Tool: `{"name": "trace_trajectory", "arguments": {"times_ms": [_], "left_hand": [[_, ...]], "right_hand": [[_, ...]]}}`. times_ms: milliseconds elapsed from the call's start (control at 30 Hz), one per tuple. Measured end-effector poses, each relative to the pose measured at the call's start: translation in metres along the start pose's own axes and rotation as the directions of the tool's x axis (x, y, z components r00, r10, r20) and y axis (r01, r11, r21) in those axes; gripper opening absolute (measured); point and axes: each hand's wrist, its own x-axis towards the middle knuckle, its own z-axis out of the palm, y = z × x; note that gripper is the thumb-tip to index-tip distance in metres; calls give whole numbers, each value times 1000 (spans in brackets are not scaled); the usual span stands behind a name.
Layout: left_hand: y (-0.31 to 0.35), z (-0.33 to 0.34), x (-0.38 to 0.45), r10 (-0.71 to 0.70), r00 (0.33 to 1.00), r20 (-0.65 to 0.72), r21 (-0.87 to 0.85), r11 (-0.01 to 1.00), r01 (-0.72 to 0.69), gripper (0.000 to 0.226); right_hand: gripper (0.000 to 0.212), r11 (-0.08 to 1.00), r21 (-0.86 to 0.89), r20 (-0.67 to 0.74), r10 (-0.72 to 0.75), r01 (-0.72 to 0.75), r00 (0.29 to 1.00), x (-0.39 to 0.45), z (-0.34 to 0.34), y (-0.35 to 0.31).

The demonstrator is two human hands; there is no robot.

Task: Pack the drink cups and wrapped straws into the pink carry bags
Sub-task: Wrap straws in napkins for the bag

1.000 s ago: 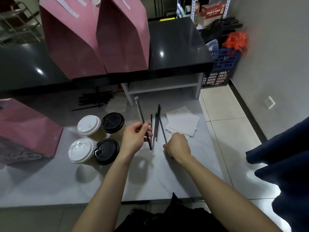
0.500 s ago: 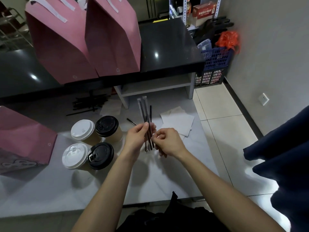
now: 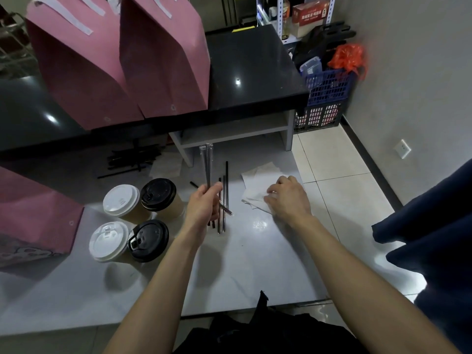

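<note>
My left hand [image 3: 204,204] grips wrapped straws [image 3: 207,163] that point up and away over the grey table. More wrapped straws [image 3: 224,195] lie on the table just right of that hand. My right hand [image 3: 287,198] rests with curled fingers on a stack of white napkins [image 3: 258,175]. Several lidded drink cups stand to the left: two with white lids [image 3: 121,200] [image 3: 109,241] and two with black lids [image 3: 158,194] [image 3: 149,240]. Two pink carry bags [image 3: 76,72] [image 3: 166,62] stand on the black counter, and a third pink bag [image 3: 33,215] lies at the left edge.
A black counter [image 3: 255,72] overhangs the back of the grey table [image 3: 242,264]. A pile of dark straws [image 3: 132,159] lies under it. A blue crate [image 3: 327,85] with an orange bag stands by the wall on the right. Dark blue cloth [image 3: 434,238] hangs at right.
My right hand has left the straws and moved right onto the napkins. My left hand keeps the straws it gathered and has lifted slightly.
</note>
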Motion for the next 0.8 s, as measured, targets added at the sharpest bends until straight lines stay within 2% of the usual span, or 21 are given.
{"name": "trace_trajectory", "arguments": {"times_ms": [167, 267, 333, 367, 433, 467, 533, 567, 600, 633, 700, 733, 800], "left_hand": [[2, 2, 3, 99, 995, -20, 153, 984, -95, 8], [5, 6, 5, 263, 962, 79, 310, 910, -274, 41], [11, 10, 8, 342, 919, 197, 389, 833, -394, 64], [15, 13, 10, 368, 895, 253, 409, 798, -443, 67], [20, 17, 15, 400, 868, 295, 399, 774, -492, 51], [22, 19, 16, 407, 874, 265, 372, 793, -482, 37], [22, 16, 21, 429, 889, 162, 355, 815, -458, 11], [20, 11, 23, 450, 886, 113, 376, 806, -457, 8], [18, 5, 24, 470, 880, 75, 403, 793, -457, 11], [16, -1, 25, 483, 874, 45, 419, 785, -456, 14], [14, -13, 27, 503, 865, 2, 433, 779, -454, 15], [14, -18, 27, 506, 863, -14, 436, 779, -450, 15], [14, -24, 28, 511, 859, -31, 433, 782, -449, 17]], "right_hand": [[27, 998, 38, -86, -55, 58, 995, -2, -11, 0], [17, 973, 201, -167, -77, 111, 983, -4, -30, -3], [13, 928, 334, -127, -130, 166, 983, -6, -44, -7], [11, 903, 387, -83, -168, 187, 982, -5, -50, -10], [8, 847, 494, -16, -217, 197, 976, -3, -58, -17], [12, 822, 540, -21, -202, 182, 979, -1, -57, -19], [22, 812, 570, -112, -71, 122, 991, -3, -52, -20], [21, 845, 527, -169, -2, 92, 986, -5, -47, -16], [19, 889, 451, -195, 7, 83, 981, -7, -41, -10], [24, 932, 352, -162, -36, 91, 986, -11, -34, -4], [42, 984, 115, 14, -140, 138, 990, -17, -21, 3], [41, 987, 11, 62, -162, 162, 985, -19, -14, 5], [28, 977, -75, 51, -194, 198, 980, -24, -5, 6]]}}
